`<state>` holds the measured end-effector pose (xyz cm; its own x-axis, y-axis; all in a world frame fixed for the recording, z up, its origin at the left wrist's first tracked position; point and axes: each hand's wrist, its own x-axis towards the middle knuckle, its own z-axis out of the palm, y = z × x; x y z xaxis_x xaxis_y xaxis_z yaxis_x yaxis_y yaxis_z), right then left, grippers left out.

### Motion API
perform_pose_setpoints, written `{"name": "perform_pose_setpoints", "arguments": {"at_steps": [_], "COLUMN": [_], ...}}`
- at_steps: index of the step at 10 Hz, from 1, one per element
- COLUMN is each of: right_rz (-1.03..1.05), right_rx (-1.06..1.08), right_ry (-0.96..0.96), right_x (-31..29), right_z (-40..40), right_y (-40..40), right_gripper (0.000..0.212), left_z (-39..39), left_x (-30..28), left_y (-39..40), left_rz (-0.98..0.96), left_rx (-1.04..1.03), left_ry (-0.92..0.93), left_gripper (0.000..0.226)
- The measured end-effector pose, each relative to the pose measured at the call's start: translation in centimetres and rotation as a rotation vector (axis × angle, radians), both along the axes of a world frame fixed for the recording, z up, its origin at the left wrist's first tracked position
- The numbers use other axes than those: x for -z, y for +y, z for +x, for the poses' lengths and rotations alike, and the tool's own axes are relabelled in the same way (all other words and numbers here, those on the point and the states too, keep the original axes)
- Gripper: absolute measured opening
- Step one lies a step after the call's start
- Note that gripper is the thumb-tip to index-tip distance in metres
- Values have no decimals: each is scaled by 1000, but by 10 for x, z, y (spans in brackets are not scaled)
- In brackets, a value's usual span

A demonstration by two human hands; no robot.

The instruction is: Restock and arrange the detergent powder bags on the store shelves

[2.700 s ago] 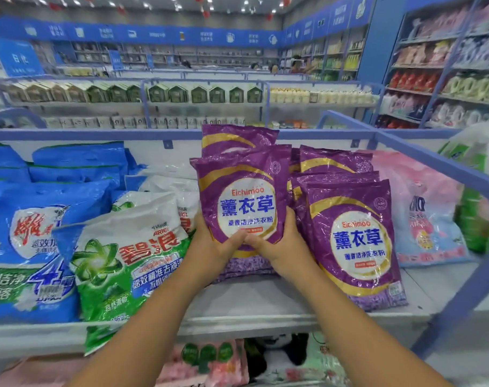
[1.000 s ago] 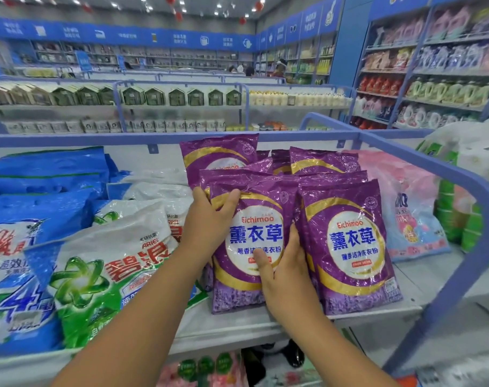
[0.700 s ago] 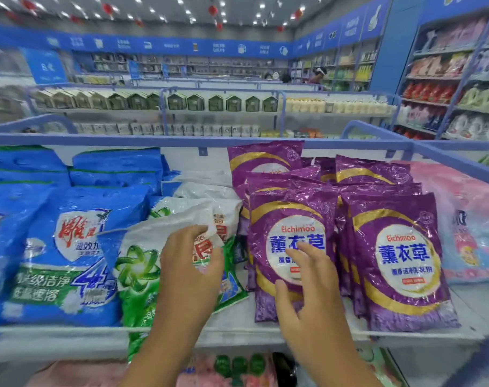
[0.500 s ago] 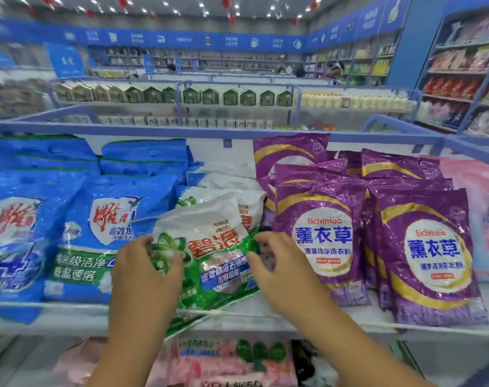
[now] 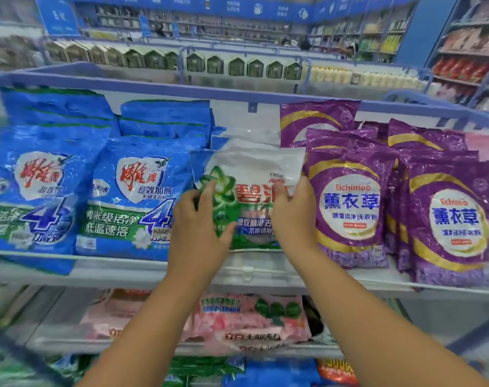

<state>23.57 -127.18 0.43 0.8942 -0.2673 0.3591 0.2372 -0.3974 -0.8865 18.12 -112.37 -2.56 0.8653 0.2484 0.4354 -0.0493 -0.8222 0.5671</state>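
Top shelf (image 5: 237,272), front row, left to right: two blue bags (image 5: 134,196), one white and green bag (image 5: 248,191), two stacks of purple bags (image 5: 349,202), and the edge of a pink bag (image 5: 486,146) at far right.

White and green bag: stands upright at the middle of the shelf, between the blue bags and the purple bags, touching both neighbours. More white bags lie behind it.

Left hand (image 5: 198,230): closed on the bag's left edge, thumb across the green print, fingers hidden behind.

Right hand (image 5: 292,216): gripping the bag's right edge, just beside the nearest purple bag, covering part of the red lettering.

Shelf below: pink bags (image 5: 251,317) lying flat, partly hidden by both forearms.

Background: a further aisle with a row of green cartons (image 5: 237,65); details blurred.
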Motion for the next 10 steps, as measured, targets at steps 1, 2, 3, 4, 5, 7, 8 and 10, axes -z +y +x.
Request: {"name": "perform_pose_setpoints", "arguments": {"at_steps": [1,2,3,4,5,7,8,10], "right_rz": [-85,-472,-781,-923,-991,-935,-960,-876], "right_rx": [-58,-69,-261,-316,-299,-283,-371,-349], "right_ry": [41,-168,-121,100,155,209,235,112], "right_x": [-6,1,19,31,31,29,27,24], "right_z": [-5,-31,-36,-21,-9,-24,-37,-84], "right_y": [0,-1,-4,-16,-23,-18,-21,-24], "right_gripper": [67,83,56,59,67,64,61,59], "left_z": [3,8,23,37,45,18,-9,-79], "left_x": [-3,7,11,3,-1,-4,-7,16], "left_y": [-2,2,10,18,22,23,26,35], "left_rz": [27,193,317,459,485,394,315,255], "left_rx": [76,333,370,346,316,276,295,238], "left_ry": [-69,49,233,288,269,134,250,40], "left_gripper": [83,89,100,109,116,65,52,51]}}
